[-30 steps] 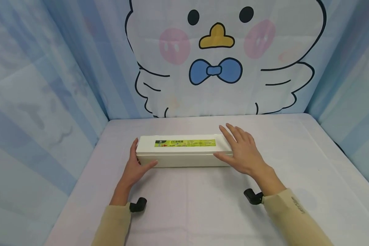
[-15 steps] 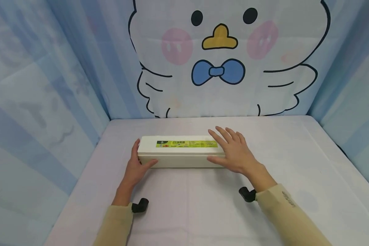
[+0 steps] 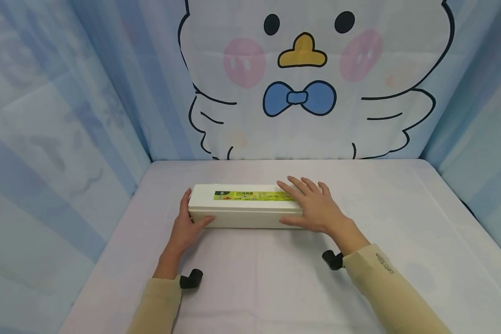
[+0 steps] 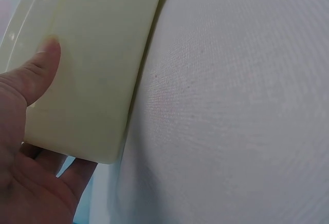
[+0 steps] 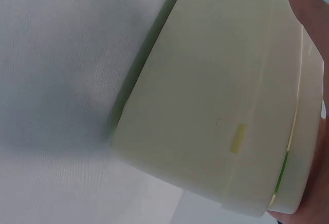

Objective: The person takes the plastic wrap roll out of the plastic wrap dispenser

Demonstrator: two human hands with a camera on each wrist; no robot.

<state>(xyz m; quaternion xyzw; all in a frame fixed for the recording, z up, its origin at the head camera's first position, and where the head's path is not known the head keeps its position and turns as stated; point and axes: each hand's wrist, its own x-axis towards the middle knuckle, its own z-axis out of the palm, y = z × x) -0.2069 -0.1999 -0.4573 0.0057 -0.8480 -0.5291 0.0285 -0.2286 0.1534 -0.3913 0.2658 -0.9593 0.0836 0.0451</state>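
Note:
A long white cling film box (image 3: 242, 218) with a yellow-green label (image 3: 250, 195) lies crosswise on the table, its lid down. My left hand (image 3: 185, 232) holds its left end, the thumb against the front face and the other fingers around the end. In the left wrist view, that thumb (image 4: 47, 64) presses the box's pale side. Over the right part of the lid spreads my right hand (image 3: 317, 208), fingers extended and covering the label's right end. Its thumb lies along the front, near the lid seam. The right wrist view shows the box's right end (image 5: 205, 106) resting on the cloth.
A white cloth covers the table (image 3: 250, 287). Behind it hangs a curtain (image 3: 300, 134) with a cartoon bird, and blue-and-white curtains (image 3: 67, 139) close in both sides. Black wrist cameras (image 3: 191, 279) sit at the sleeve cuffs.
My right hand has slid left along the lid, from the box's right end to over the label's edge. The left hand keeps its place on the box. The head view has shifted slightly.

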